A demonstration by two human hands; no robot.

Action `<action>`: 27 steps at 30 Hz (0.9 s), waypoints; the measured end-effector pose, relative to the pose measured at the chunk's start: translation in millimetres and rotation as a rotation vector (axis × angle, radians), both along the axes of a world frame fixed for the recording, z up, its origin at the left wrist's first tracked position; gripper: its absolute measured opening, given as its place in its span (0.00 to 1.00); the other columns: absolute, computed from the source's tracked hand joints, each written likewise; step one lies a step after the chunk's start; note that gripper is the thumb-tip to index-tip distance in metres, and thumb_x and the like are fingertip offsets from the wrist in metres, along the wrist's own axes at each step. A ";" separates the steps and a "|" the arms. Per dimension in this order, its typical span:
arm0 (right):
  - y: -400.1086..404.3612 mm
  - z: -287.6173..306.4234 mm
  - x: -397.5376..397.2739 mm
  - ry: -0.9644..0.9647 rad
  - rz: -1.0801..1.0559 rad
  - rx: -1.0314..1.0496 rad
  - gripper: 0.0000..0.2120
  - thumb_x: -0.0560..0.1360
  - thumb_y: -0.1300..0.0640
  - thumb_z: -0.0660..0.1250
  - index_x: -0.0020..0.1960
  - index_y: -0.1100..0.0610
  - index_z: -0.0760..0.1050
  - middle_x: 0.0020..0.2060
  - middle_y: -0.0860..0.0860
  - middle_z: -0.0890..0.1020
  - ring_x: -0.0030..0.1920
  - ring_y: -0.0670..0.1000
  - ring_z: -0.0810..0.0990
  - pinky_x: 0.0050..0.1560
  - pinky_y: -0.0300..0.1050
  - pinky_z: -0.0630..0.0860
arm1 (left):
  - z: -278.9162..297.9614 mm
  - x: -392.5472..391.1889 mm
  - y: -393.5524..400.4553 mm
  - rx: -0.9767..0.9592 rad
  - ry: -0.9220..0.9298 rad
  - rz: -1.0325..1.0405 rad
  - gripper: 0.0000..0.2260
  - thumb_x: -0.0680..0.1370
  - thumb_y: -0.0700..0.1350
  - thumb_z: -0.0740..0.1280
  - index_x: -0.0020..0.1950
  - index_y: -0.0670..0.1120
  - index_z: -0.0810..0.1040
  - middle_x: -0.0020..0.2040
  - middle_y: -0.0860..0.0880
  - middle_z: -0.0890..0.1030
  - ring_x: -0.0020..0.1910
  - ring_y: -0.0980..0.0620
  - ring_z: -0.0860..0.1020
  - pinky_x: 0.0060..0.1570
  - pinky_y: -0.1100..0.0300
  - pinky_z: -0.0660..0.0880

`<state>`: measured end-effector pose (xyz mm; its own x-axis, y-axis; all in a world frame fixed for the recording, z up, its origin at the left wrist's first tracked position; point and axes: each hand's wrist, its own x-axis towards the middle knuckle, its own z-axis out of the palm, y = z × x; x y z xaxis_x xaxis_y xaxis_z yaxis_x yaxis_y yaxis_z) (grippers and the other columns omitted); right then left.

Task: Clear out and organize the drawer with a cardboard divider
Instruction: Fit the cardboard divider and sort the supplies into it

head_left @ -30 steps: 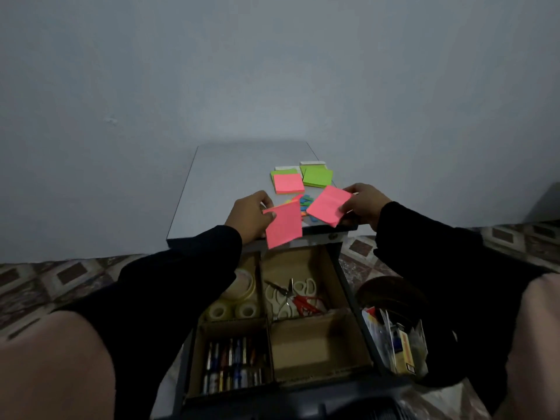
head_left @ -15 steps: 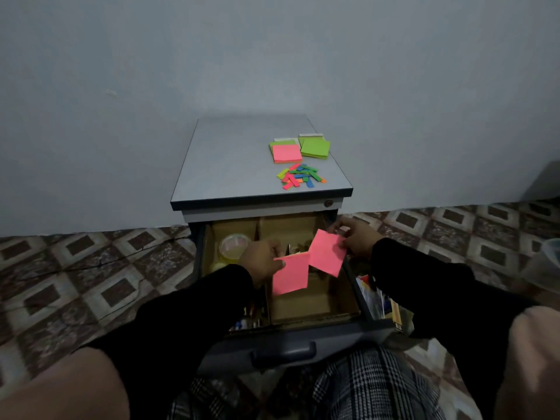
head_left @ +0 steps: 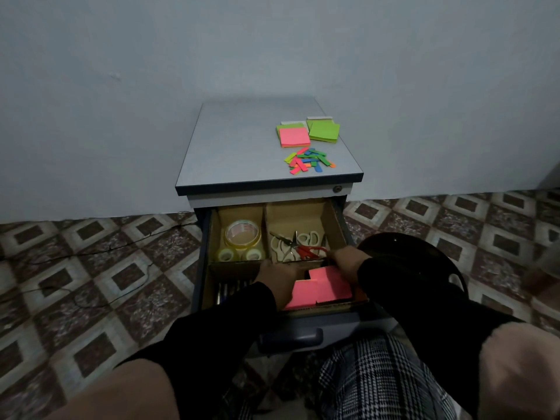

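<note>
Fingers (head_left: 274, 272) of both hands down in drawer (head_left: 209, 247)

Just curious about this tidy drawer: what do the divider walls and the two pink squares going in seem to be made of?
The divider looks like plain brown cardboard: matt, with a raw edge along the front. The pink squares look like thin matt neon paper, probably sticky notes like the pads on the cabinet top. Whether each is one sheet or several, I cannot tell.

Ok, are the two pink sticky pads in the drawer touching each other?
Touching. The head view shows the right pink pad overlapping the edge of the left pink pad in the near right compartment of the drawer.
</note>
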<state>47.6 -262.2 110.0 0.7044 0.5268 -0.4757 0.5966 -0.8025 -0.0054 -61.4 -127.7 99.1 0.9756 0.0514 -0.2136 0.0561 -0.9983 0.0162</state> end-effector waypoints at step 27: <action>8.8 -7.8 -18.0 -0.051 0.015 -0.131 0.19 0.81 0.56 0.51 0.70 0.54 0.66 0.68 0.57 0.70 0.66 0.57 0.71 0.63 0.49 0.70 | -3.4 1.1 -13.6 0.211 0.346 0.065 0.13 0.80 0.38 0.55 0.61 0.42 0.75 0.63 0.43 0.74 0.68 0.44 0.65 0.66 0.27 0.46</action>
